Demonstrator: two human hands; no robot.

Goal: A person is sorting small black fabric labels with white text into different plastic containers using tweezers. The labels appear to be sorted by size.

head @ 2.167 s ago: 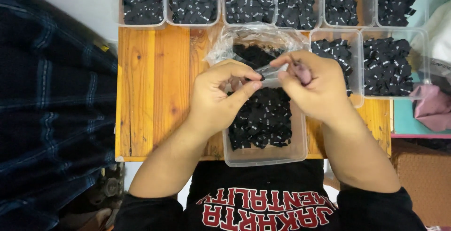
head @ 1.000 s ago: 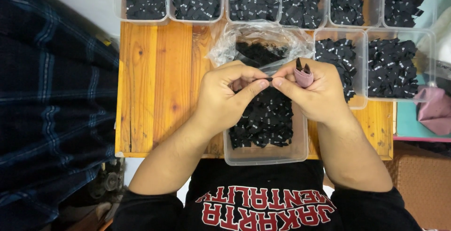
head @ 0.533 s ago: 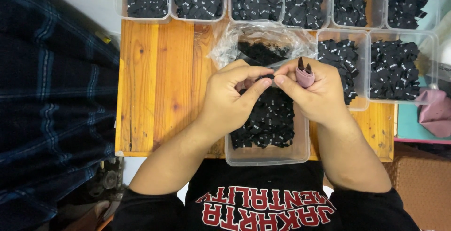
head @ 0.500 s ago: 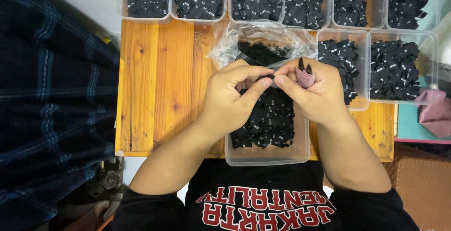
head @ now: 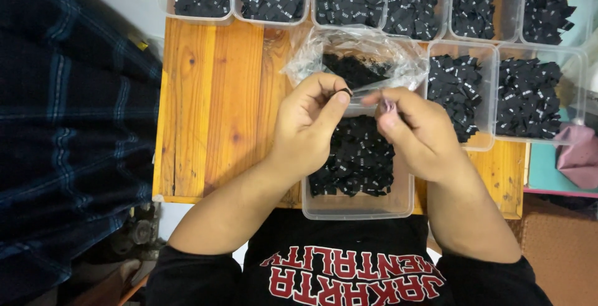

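Both hands, the left hand (head: 308, 125) and right hand (head: 417, 133), are pinching their grip shut on one small black cloth label (head: 344, 92) above the clear plastic tub (head: 358, 203), best pulling it gently.

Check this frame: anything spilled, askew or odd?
Nothing spilled: the black labels sit inside their clear tubs. One oddity: a crumpled clear plastic bag lies loosely across the nearest tub's far end, covering part of its contents.

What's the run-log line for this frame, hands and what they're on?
left hand: pinches small black label | right hand: fingertips near it, contents unclear | below: clear tub of black labels | surface: wooden table
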